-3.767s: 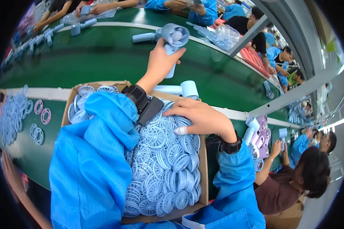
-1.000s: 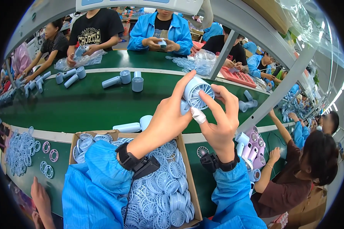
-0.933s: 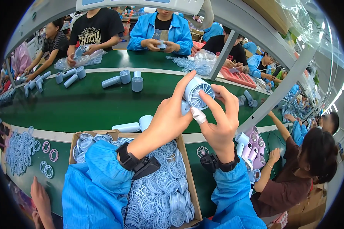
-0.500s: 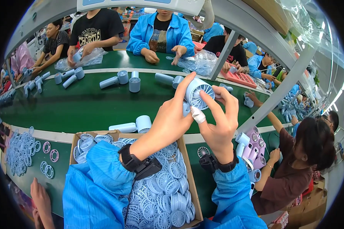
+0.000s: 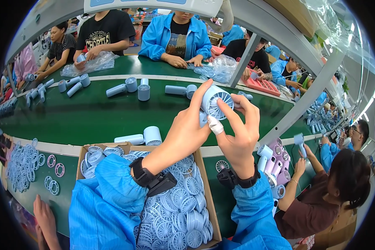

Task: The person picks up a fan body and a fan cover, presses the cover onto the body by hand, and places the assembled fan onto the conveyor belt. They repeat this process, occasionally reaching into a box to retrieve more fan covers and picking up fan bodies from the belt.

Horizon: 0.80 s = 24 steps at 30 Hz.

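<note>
In front of me, over the green belt, I hold up a light blue handheld fan (image 5: 208, 99) with its round, spoked face turned toward the right. My left hand (image 5: 186, 121) is wrapped around the fan from the left, hiding most of its handle. From the other side my right hand (image 5: 240, 132) grips the head, with the index fingertip pressed on the spoked grille. White tape covers the right thumb. Below my forearms is a cardboard box (image 5: 208, 183) filled with loose light blue spoked grilles (image 5: 191, 186).
Another fan (image 5: 152, 136) lies beyond the box. More fans (image 5: 143, 92) lie along the green belt (image 5: 91, 112). Rings (image 5: 23, 166) are heaped at left; purple and blue fans (image 5: 275, 162) sit at right. A metal post (image 5: 304, 100) slants nearby. Co-workers sit around the line.
Fans on the belt have shifted slightly left. At right, a co-worker has lifted a blue fan off the belt. The person opposite has lowered their hands onto the rings. My hands have barely moved.
</note>
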Each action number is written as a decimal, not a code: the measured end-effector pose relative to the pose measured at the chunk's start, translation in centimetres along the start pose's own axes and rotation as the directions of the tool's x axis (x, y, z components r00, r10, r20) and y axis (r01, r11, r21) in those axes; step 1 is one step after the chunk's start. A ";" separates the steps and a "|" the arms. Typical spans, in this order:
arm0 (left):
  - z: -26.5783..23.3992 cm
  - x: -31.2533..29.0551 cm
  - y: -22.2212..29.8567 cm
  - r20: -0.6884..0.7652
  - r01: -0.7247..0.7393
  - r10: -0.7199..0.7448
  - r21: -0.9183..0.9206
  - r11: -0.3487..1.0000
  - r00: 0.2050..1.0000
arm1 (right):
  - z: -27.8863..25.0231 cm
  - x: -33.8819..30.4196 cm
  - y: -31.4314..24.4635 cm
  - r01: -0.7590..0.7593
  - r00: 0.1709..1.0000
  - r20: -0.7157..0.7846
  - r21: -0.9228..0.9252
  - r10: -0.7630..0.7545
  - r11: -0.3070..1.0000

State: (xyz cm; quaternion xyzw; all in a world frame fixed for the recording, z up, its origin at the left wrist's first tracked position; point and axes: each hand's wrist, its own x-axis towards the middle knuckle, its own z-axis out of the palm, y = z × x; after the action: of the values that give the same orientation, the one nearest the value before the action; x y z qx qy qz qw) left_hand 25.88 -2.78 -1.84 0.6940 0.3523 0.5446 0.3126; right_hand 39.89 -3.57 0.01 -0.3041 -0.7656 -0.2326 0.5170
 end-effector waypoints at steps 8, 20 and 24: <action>0.4 0.1 -0.9 0.013 -0.088 0.088 -0.027 0.996 0.996 | 0.7 -0.7 1.3 0.013 1.000 -0.027 0.015 -0.013 1.000; 0.4 0.1 -1.0 0.071 0.167 -0.151 -0.369 0.914 0.986 | 3.2 -1.4 2.5 -0.617 0.654 0.609 0.773 0.450 -0.148; 0.0 0.2 -1.2 0.071 0.130 -0.111 -0.381 0.915 0.991 | 3.1 -1.9 2.9 -0.626 0.753 0.541 0.765 0.374 0.154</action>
State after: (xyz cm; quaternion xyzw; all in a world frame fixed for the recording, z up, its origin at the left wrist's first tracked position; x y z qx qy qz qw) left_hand 25.75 -1.97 -2.73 0.6089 0.2729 0.5660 0.4842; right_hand 40.41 0.13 -2.74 -0.2202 -0.6621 0.4595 0.5495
